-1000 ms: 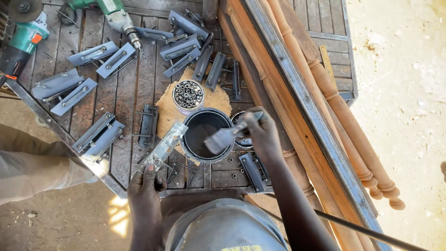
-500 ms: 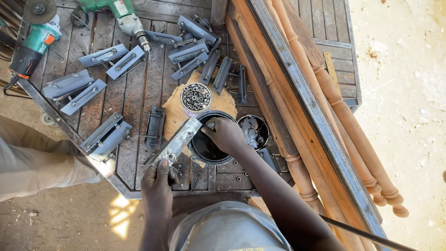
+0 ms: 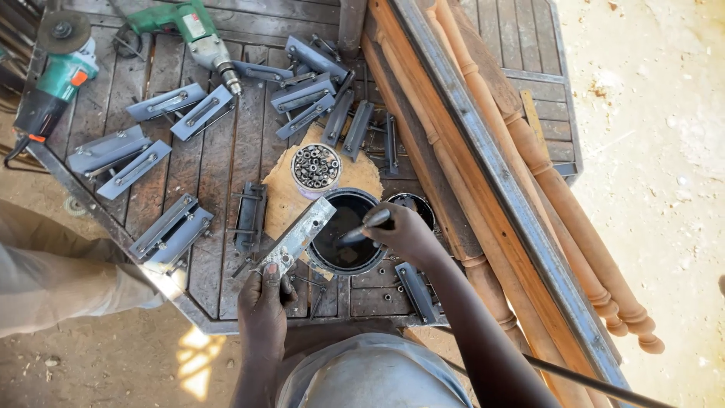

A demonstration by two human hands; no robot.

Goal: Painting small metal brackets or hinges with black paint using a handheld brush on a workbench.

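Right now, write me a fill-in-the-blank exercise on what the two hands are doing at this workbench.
1. The left hand holds a flat metal bracket by its ____ end.
2. The right hand dips a brush into a round can of ____ paint.
3. The small tin of metal pieces stands on a scrap of ____.

Missing words: lower; black; cardboard
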